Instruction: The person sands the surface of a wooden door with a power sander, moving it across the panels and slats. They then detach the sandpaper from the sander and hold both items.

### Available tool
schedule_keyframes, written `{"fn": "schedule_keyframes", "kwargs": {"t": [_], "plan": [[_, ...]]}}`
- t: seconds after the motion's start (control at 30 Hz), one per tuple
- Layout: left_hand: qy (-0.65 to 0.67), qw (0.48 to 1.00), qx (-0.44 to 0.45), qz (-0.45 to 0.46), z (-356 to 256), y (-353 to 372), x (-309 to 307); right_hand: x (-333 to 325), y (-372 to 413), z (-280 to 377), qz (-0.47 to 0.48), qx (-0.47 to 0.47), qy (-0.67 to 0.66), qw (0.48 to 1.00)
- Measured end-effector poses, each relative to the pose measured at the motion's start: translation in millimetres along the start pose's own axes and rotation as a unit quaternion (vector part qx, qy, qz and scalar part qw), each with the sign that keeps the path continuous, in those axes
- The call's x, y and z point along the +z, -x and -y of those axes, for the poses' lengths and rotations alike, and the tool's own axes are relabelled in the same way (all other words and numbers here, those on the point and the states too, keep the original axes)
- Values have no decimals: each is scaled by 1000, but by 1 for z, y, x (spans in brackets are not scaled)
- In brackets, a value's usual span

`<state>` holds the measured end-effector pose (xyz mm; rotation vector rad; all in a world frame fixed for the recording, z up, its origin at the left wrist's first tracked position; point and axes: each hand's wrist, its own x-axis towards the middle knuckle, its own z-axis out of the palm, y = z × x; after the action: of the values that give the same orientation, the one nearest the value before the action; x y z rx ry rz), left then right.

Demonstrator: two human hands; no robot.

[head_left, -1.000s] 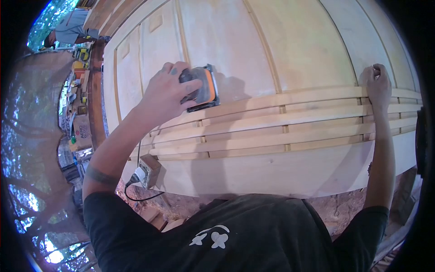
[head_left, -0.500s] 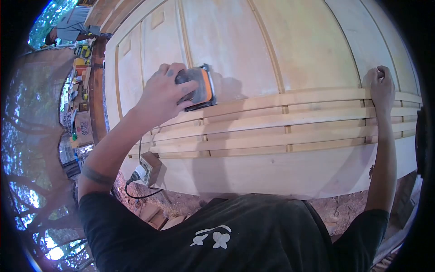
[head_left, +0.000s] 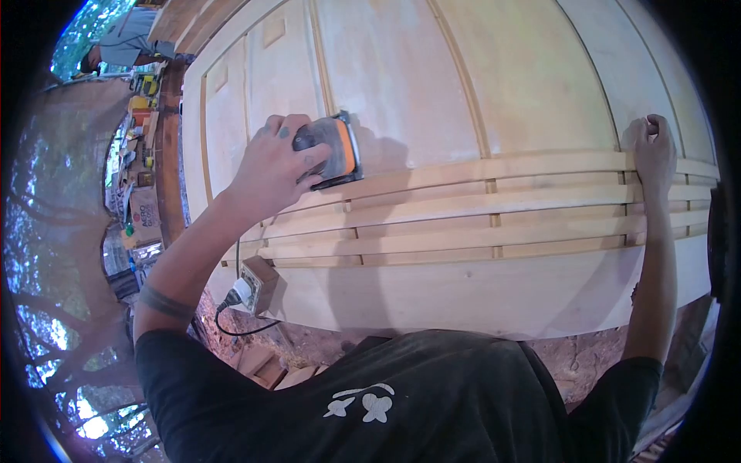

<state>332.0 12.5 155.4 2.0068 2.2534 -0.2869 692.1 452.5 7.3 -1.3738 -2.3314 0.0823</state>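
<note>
My left hand (head_left: 274,162) is wrapped round an electric sander (head_left: 337,147) with a grey and orange body. Its flat black base lies against the pale wooden panel (head_left: 401,85), right beside the uppermost of several long wooden slats (head_left: 440,179). At the far right, my right hand (head_left: 654,154) rests near the end of that slat with its fingers curled in. Whatever those fingers hold, if anything, is hidden.
A wooden block with a socket (head_left: 261,282) sits at the near left edge, and a white plug (head_left: 241,291) with a black cord is in it. Tools and boxes, including a cardboard box (head_left: 144,216), line the left side. Another person (head_left: 127,38) is at the far upper left.
My left hand and the sander have slid slightly left along the panel. The right hand stays at the slat's end. The whole view has shifted a little.
</note>
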Motion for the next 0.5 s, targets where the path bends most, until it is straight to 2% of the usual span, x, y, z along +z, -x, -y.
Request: {"fn": "schedule_keyframes", "kwargs": {"t": [0.17,0.27,0.5], "plan": [[-7,1000,12,-17,-27,-29,-10,0,0,-7,9,2,1,1000],[-15,1000,-4,12,-30,-31,-12,1,-2,-12,17,14,-11,1000],[-16,999,-36,16,2,5,-2,6,-3,-13,16,9,0,1000]]}}
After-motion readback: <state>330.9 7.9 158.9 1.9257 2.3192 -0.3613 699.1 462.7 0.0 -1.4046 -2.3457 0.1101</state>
